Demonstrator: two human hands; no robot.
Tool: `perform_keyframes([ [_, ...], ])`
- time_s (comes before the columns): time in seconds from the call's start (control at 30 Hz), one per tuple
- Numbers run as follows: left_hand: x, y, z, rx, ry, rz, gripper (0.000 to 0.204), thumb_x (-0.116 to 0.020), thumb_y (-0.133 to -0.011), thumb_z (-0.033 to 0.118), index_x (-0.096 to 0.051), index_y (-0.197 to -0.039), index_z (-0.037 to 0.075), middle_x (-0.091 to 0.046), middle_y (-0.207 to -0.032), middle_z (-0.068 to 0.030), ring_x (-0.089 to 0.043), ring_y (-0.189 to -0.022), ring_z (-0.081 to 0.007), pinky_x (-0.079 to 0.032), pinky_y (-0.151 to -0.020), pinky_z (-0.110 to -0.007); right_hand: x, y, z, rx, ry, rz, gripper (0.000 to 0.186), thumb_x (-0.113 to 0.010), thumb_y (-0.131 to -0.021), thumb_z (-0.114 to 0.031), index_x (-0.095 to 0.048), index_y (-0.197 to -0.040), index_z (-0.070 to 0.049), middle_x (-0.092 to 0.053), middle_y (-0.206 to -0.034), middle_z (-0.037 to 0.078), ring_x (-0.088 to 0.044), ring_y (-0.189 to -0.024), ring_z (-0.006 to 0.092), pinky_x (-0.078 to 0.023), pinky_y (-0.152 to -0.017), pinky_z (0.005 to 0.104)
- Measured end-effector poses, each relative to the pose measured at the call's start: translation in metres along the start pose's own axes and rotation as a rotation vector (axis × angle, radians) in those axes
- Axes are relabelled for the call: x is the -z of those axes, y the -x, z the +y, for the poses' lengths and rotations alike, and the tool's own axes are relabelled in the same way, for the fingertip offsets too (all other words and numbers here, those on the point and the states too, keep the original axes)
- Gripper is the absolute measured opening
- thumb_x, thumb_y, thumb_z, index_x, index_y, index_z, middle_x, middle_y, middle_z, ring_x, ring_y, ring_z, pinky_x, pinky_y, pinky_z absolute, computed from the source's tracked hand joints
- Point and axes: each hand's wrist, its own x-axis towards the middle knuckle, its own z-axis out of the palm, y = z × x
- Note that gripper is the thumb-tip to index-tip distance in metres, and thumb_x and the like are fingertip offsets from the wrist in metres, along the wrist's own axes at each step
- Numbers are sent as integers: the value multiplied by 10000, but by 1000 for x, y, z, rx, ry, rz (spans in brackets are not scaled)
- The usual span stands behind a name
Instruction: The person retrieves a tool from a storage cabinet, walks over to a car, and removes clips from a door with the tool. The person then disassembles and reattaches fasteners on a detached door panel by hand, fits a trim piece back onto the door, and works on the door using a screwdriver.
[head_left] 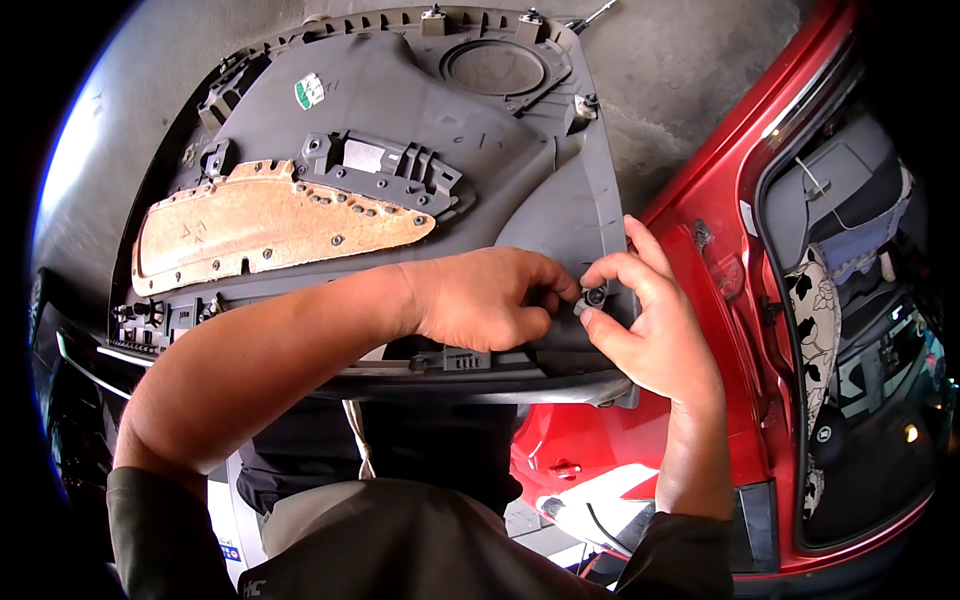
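1. Nearest the camera, a person's dark top (420,540) fills the lower edge, with a large grey moulded panel (340,85) lying just beyond it.
2. At left, a tan fibre pad (260,235) lies on the panel, dotted with small dark fasteners and apparently fixed in place.
3. At centre, the left hand (490,298) reaches across with fingers curled inward; whether its fingertips grip anything cannot be told.
4. Just right of it, the small round fitting (595,297) sits between the two hands, near the panel's right edge.
5. Above, another fitting (583,112) stands on the same edge, seemingly seated. Work on the one at hand appears under way and unfinished; whether it is going on or coming off, and how many others remain, cannot be told.
6. The right hand (648,325) pinches the fitting between thumb and forefinger, other fingers raised.
7. At far right stands a red car body (735,400), its opening showing the interior.
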Motion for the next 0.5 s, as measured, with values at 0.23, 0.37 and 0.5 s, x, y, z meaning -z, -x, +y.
perform_keyframes([
  [0.23, -3, -13, -25, -143, -87, 90, 510, -584, -927, 209, -623, -1380, -23, -738, -1080, -194, -703, -993, -277, -536, -891, -369, -6, -4, 8, 2, 152, 5, 219, -758, -858, -41, -676, -1061, -55, -393, -1572, 385, -367, -1530, 483, -541, -980, 454],
  [0.37, 0, -18, -31, -123, -84, 60, 525, -582, -922, 218, -623, -1393, -12, -739, -1074, -204, -704, -1010, -281, -531, -907, -366, -9, -3, 11, -31, 200, 4, 232, -757, -854, -49, -675, -1071, -44, -433, -1542, 383, -357, -1530, 485, -451, -1139, 465],
  [0.5, 6, -24, -32, -54, -50, 0, 534, -579, -912, 208, -621, -1401, 0, -739, -1048, -205, -706, -1002, -284, -533, -896, -373, -16, -5, 9, -9, 321, 44, 234, -759, -847, -40, -676, -1065, -43, -505, -1494, 313, -481, -1415, 473, -484, -1091, 482],
])
